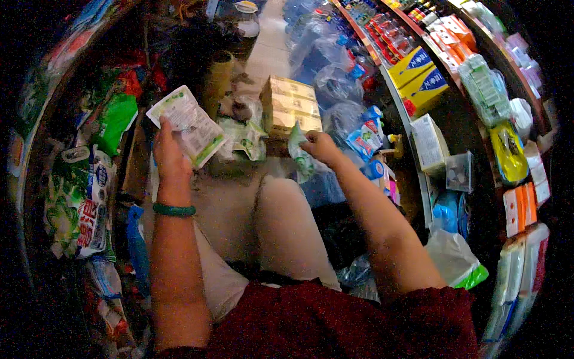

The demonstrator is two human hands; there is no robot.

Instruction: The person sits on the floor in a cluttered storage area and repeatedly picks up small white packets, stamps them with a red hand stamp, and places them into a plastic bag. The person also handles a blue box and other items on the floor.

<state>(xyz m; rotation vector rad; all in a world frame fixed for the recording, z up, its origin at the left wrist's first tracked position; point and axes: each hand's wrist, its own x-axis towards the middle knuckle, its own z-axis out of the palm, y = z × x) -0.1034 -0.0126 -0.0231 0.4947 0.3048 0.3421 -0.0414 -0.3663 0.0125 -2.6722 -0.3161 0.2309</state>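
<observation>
My left hand (170, 149) is closed on the edge of a flat white packet with green trim (194, 128) and small print, tilted in front of me. A dark green bangle circles that wrist. Over to the right, my right hand (321, 148) pinches a smaller pale green and white packet (299, 157), which hangs down, slightly blurred. Between the two hands lie more white and green packets (245, 143), partly in clear plastic. Just beyond my right hand is a stack of light tan boxes (292, 103).
Shelves on the right carry yellow boxes (420, 81), a white carton (428, 143) and a clear plastic bin (459, 172). Plastic-wrapped bottles (338, 84) line the aisle ahead. A large green and white package (78, 203) and a bright green bag (115, 122) are on the left.
</observation>
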